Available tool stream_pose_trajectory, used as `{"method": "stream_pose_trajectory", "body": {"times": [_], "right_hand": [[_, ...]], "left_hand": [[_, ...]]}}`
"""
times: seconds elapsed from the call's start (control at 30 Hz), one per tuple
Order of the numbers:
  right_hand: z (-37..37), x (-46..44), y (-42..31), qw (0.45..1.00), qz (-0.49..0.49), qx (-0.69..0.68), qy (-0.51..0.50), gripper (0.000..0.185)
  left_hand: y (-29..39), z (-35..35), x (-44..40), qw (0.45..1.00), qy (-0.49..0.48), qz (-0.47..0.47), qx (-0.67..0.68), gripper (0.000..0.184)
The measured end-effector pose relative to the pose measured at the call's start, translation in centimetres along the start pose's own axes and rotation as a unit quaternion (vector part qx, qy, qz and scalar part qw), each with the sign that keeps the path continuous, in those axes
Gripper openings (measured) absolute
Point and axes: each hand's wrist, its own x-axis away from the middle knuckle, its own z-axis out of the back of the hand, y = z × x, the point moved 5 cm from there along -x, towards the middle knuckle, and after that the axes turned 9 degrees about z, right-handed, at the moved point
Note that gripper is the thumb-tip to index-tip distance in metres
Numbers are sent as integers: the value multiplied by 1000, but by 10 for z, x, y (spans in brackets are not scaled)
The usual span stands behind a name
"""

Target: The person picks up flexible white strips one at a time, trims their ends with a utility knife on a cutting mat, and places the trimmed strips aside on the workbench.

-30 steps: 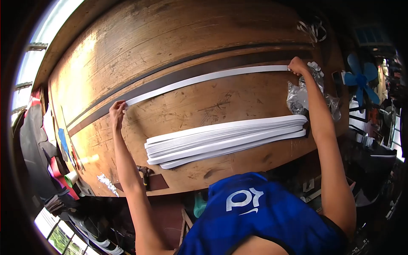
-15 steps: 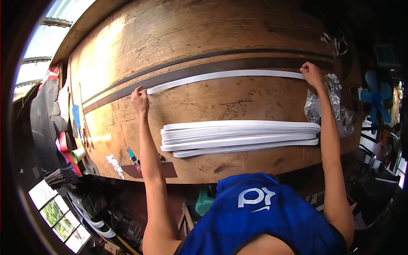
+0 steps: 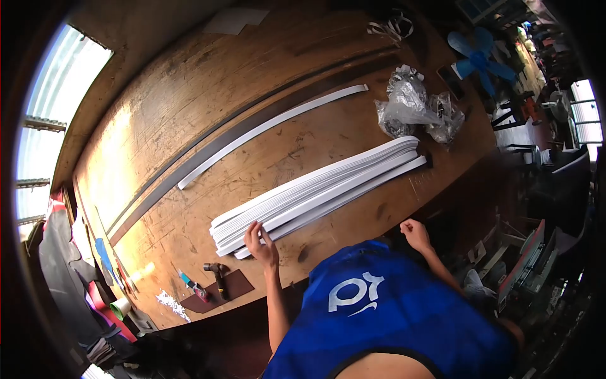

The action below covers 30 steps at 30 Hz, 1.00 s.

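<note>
A stack of long white strips (image 3: 309,186) lies slantwise across the wooden table in front of me. My left hand (image 3: 262,246) is at the left end of the stack, its fingers apart and touching the nearest strips. Beyond the stack, a single white strip (image 3: 271,129) lies alone along a dark band (image 3: 221,139) on the tabletop; neither hand touches it. My right hand (image 3: 416,235) is over the table's near edge, right of the blue shirt, fingers curled in with nothing visible in them.
A hammer (image 3: 218,281) and a teal-handled tool (image 3: 194,286) rest on a brown sheet (image 3: 237,289) at the near left, beside white scraps (image 3: 172,305). Crumpled clear plastic (image 3: 410,104) sits at the right, with a blue fan (image 3: 481,60) beyond the table.
Both hands have let go of the single strip, which now lies on the table. The left came down to the stack and the right drew back to the near edge. My view has turned.
</note>
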Motion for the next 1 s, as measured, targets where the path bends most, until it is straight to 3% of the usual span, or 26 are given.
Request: {"method": "stream_pose_trajectory", "body": {"times": [0.07,0.1,0.13,0.27,0.4,0.5,0.57,0.63,0.7,0.8,0.87,0.9,0.93,0.97,1.0], "right_hand": [[-30,50,93,995,-90,-18,-41,41],[-62,76,207,995,-92,-21,-35,41],[-121,82,292,980,-152,31,-125,49],[-135,116,251,979,-144,-42,-135,49],[-136,55,152,972,-125,-137,-147,51],[-101,46,112,961,-118,-204,-146,53],[-80,75,113,952,-105,-247,-147,55],[-19,30,63,986,-42,-158,-13,36],[39,-12,36,991,50,-98,78,32],[114,-55,-4,970,119,-159,137,27],[163,-56,-44,965,169,-192,53,19],[181,-44,-76,930,234,-284,-2,16],[202,-23,-107,911,291,-267,-118,15],[213,4,-138,828,345,-369,-241,20],[221,29,-172,694,463,-417,-361,24]], "left_hand": [[35,-13,24,993,-62,-98,-8,14],[48,-20,33,987,-91,-134,0,15],[60,-28,40,978,-120,-170,8,17],[91,-52,53,938,-191,-289,10,27],[94,-65,47,921,-210,-328,-29,30],[76,-70,41,909,-284,-300,-55,23],[71,-62,40,910,-285,-293,-72,20],[63,-52,38,920,-279,-261,-84,18],[58,-41,41,937,-259,-212,-96,14],[56,-41,58,950,-220,-192,-115,12],[69,-48,69,954,-195,-190,-130,12],[78,-56,78,956,-245,-113,-118,13],[82,-63,88,950,-291,-31,-105,14],[76,-75,98,940,-321,-38,-109,18],[87,-84,110,927,-360,-11,-108,21]]}}
